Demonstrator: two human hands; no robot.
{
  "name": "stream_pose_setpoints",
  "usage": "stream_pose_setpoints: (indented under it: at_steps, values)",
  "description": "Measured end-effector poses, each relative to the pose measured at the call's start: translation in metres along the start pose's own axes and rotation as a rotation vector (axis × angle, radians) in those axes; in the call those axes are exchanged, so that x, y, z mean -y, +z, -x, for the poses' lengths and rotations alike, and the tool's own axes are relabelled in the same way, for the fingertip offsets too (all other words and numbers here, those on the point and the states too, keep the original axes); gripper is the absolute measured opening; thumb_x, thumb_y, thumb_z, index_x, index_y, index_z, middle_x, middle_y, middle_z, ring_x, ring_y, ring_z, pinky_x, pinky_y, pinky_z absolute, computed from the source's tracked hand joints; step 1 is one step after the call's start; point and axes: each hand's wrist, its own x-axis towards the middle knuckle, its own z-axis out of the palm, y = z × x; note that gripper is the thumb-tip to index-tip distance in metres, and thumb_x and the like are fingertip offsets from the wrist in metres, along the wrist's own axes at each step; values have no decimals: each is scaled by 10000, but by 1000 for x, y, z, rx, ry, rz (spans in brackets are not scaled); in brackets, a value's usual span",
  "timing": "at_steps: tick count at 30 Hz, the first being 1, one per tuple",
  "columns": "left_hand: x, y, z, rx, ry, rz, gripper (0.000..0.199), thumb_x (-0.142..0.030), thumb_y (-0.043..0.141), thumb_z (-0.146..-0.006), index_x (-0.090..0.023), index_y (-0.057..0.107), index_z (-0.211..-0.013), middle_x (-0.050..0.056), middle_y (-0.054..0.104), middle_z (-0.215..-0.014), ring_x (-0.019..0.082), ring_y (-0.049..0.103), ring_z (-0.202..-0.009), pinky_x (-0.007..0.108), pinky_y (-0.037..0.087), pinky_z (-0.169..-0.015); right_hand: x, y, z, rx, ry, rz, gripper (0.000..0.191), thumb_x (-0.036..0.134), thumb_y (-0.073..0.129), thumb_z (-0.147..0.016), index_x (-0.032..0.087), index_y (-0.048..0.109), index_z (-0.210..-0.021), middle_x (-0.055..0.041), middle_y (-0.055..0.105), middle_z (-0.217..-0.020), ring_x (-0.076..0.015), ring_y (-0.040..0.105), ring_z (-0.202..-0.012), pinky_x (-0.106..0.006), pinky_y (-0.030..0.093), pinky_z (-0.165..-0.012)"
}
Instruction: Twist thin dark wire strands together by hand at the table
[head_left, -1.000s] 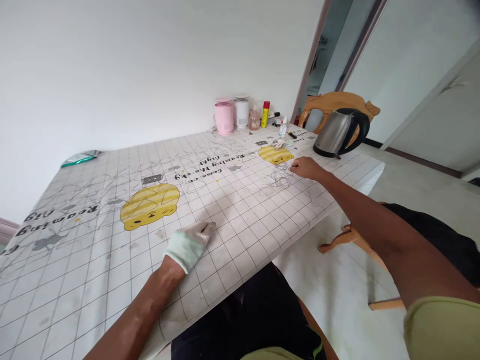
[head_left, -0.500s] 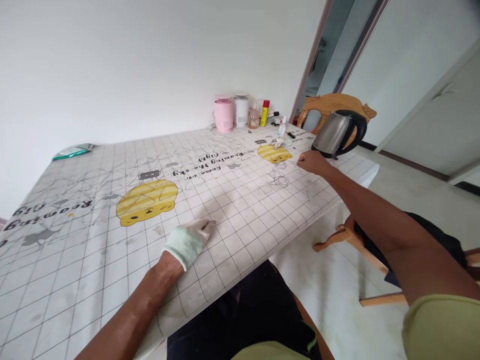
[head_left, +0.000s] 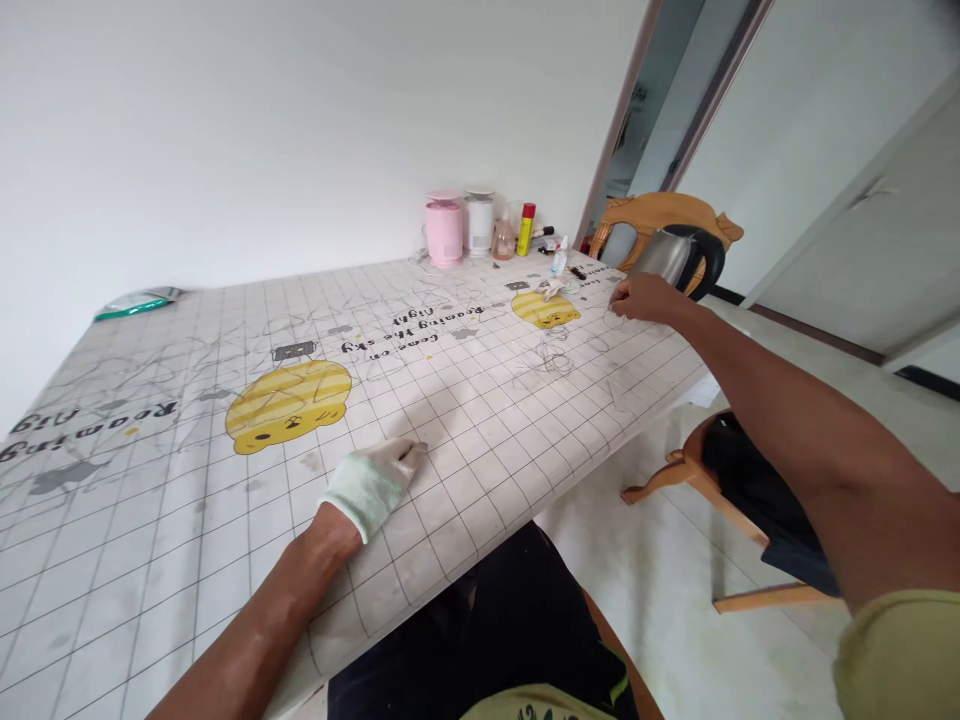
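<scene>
My left hand (head_left: 376, 482), in a pale white-green glove, rests on the checked tablecloth (head_left: 465, 490) near the front edge. Its fingers are curled closed, and whatever lies inside them is hidden. Farther right, my bare right hand (head_left: 641, 298) is held over the table's right end, fingers pinched together. Anything in that pinch is too small to name. Behind this hand stands a steel electric kettle (head_left: 664, 255) with a black handle, partly covered by it. Loose thin strands (head_left: 553, 355) lie tangled on the cloth between my hands.
Along the wall stand a pink canister (head_left: 444, 232), a white canister (head_left: 479, 222), a pump bottle (head_left: 504, 238) and a yellow spray can (head_left: 526, 230). A crumpled white glove (head_left: 555, 288) lies nearby. A green-edged packet (head_left: 139, 302) is at far left. Wooden chairs (head_left: 675, 212) flank the right end.
My right hand has shifted right, now covering more of the kettle. My left hand stays on the cloth. The view has moved slightly.
</scene>
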Motion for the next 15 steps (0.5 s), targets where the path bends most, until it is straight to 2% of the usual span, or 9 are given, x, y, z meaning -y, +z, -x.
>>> stream_pose_setpoints:
  at_steps: [3, 7, 9, 12, 15]
  values:
    - [-2, -1, 0, 37, -49, 12, 336, -262, 421, -1034, -236, 756, -1014, 49, 782, -941, 217, 699, -794, 284, 408, -648, 9, -1, 4, -3, 27, -224, 143, 143, 724, -871, 148, 702, -731, -46, 699, -667, -118, 585, -564, -252, 441, -572]
    - [-5, -2, 0, -62, -171, 221, 300, -350, 497, -1015, -255, 771, -941, 37, 775, -867, 218, 708, -818, 277, 454, -708, 42, 17, 14, 13, 17, -536, 181, 242, 744, -927, 145, 660, -800, -60, 719, -745, -89, 563, -538, -230, 425, -503]
    - [-5, -2, 0, -99, -217, 245, 307, -375, 498, -1015, -264, 782, -976, 35, 784, -887, 223, 718, -851, 287, 478, -747, 70, 33, 21, 76, -28, -813, 221, 293, 782, -919, 138, 651, -831, -95, 735, -811, -100, 602, -571, -235, 439, -501]
    - [-4, -6, 0, -145, -288, 300, 378, -418, 439, -1041, -268, 785, -1061, 31, 797, -920, 222, 730, -913, 301, 505, -828, 124, 57, 38, 162, -141, -957, 283, 382, 826, -879, 153, 659, -867, -92, 738, -852, -135, 658, -633, -250, 486, -513]
    - [-2, -13, 0, -235, -358, 536, 387, -454, 469, -1023, -249, 778, -1135, 41, 806, -994, 226, 734, -918, 319, 528, -860, 183, 79, 60, 264, -289, -1114, 334, 445, 868, -813, 170, 688, -871, -84, 739, -839, -158, 665, -634, -269, 501, -502]
